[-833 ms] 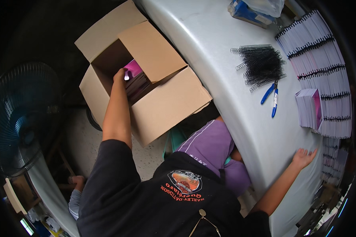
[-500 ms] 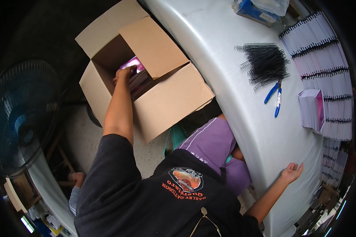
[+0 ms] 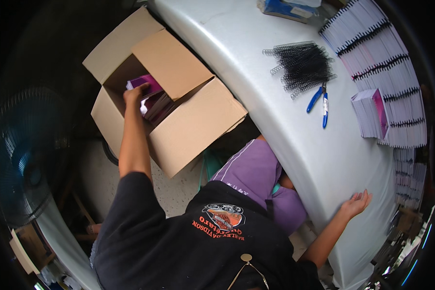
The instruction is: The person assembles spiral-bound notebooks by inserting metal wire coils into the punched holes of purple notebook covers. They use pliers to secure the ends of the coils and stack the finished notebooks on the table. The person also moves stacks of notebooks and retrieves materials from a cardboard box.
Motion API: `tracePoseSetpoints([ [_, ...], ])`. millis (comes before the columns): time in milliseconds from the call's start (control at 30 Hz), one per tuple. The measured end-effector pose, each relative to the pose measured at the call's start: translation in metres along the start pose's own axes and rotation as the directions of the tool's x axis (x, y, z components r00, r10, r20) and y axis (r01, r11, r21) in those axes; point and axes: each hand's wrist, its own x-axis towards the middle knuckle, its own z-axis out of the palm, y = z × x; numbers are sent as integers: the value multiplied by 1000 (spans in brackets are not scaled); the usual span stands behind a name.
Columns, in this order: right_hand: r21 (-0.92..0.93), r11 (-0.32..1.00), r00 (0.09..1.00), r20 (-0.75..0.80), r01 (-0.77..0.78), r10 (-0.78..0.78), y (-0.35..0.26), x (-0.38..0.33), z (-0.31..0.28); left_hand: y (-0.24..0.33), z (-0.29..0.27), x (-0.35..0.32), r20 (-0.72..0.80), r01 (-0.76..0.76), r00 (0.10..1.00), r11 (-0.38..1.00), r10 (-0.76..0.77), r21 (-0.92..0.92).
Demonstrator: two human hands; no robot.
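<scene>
At the left, my left hand (image 3: 134,95) reaches into an open cardboard box (image 3: 198,126). Its fingers are closed around a small bundle of purple-covered booklets (image 3: 152,84) with white page edges. More purple booklets (image 3: 158,108) stand packed in the box below that hand; the flaps hide part of them. Over on the right, my right hand (image 3: 356,203) lies palm up at the white-covered table (image 3: 295,159), its fingers loosely curled and apart, with nothing in it.
Black spiral coils (image 3: 302,67) lie in a pile on the table beside blue-handled pliers (image 3: 319,104). Rows of spiral-bound booklets (image 3: 391,77) line the far right, with a loose stack (image 3: 370,113) in front. A fan (image 3: 24,159) stands at the left.
My left hand has drawn the purple booklets up within the box, so more of their covers shows. The whole view has shifted a little. My right hand stays at the table.
</scene>
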Motion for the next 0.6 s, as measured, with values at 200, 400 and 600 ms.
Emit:
tracePoseSetpoints([
  [200, 86, 956, 859, 422, 280, -290, -6, -54, 6, 120, -67, -193, -8, -633, 765, 749, 644, -197],
  [400, 41, 911, -38, 997, -410, -62, -45, -190, 88, 97, -18, -318, 501, -168, 506, 650, 702, -742],
  [600, 239, 794, 345, 938, -559, -39, -55, -203, 100, 137, 78, -413, 813, 8, 350, 866, 467, -500],
])
